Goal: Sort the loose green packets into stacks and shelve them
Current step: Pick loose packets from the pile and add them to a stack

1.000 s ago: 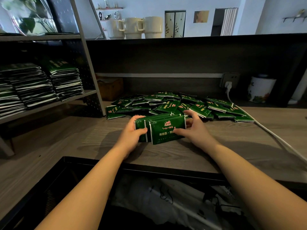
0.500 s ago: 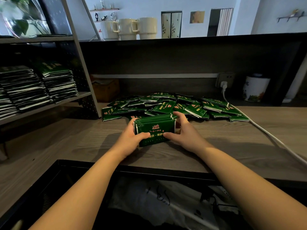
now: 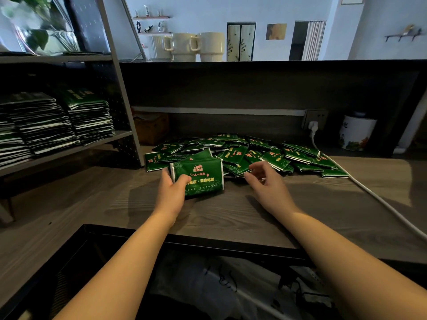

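The left hand [image 3: 171, 192] has its thumb curled over the printed face of a small stack of glossy green foil packets [image 3: 200, 179], fingers hidden behind its left edge, holding it tilted up off the grey wood-grain counter [image 3: 231, 215]. At three o'clock of that stack, the right hand [image 3: 265, 183] hovers with loosely curled fingers, holding nothing, fingertips just beside the heap of loose green packets [image 3: 254, 153] spread at twelve o'clock. At ten o'clock, finished packet stacks [image 3: 90, 118] sit on the grey metal shelf [image 3: 69, 151].
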A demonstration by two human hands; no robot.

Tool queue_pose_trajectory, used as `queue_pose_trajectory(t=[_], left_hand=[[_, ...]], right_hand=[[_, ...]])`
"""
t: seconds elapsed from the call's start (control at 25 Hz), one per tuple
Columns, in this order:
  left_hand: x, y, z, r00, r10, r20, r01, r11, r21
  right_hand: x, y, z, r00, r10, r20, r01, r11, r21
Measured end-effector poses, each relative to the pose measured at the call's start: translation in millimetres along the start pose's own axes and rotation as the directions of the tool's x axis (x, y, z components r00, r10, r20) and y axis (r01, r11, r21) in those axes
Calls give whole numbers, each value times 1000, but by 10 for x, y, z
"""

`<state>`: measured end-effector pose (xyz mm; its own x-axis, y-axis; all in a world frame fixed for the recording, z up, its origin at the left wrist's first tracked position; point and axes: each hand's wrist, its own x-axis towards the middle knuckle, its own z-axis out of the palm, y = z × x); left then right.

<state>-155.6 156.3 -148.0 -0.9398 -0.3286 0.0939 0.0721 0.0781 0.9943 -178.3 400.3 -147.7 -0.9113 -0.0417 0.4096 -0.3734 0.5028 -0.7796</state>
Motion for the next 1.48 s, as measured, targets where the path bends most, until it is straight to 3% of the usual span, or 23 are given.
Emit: queue_pose_trajectory(t=[0.16, 0.32, 0.44, 0.6, 0.84, 1.04, 1.16, 1.28, 1.48], left_hand=[[15, -46, -21, 995, 48, -86, -43, 998, 55], [7, -50, -1, 996, 87, -31, -83, 990, 112], [6, -55, -1, 996, 87, -7, -85, 989, 121], [9, -53, -11, 994, 83, -75, -77, 993, 84], [27, -73, -9, 994, 86, -72, -82, 995, 57], [20, -66, -5, 997, 63, 48, -69, 990, 122], [12, -75, -12, 993, 90, 71, -101, 981, 166], [-20, -33, -1, 996, 58, 69, -68, 985, 158], [-67, -2, 8, 985, 22, 172, -36, 996, 78]], right_hand=[[161, -77, 12, 998, -54, -41, 45, 978, -205], [384, -185, 142, 995, -23, -96, -7, 954, -301], [516, -248, 277, 982, 123, -145, -165, 927, -336], [637, -304, 462, 904, 327, -273, -402, 867, -293], [678, -294, 463, 804, 549, -229, -559, 829, 27], [556, -252, 276, 878, 405, -256, -375, 913, 158], [451, -179, 78, 881, 385, -275, -314, 910, 269], [288, -18, -76, 866, 469, -171, -337, 801, 494], [230, 23, -251, 846, 532, 32, -308, 438, 844]])
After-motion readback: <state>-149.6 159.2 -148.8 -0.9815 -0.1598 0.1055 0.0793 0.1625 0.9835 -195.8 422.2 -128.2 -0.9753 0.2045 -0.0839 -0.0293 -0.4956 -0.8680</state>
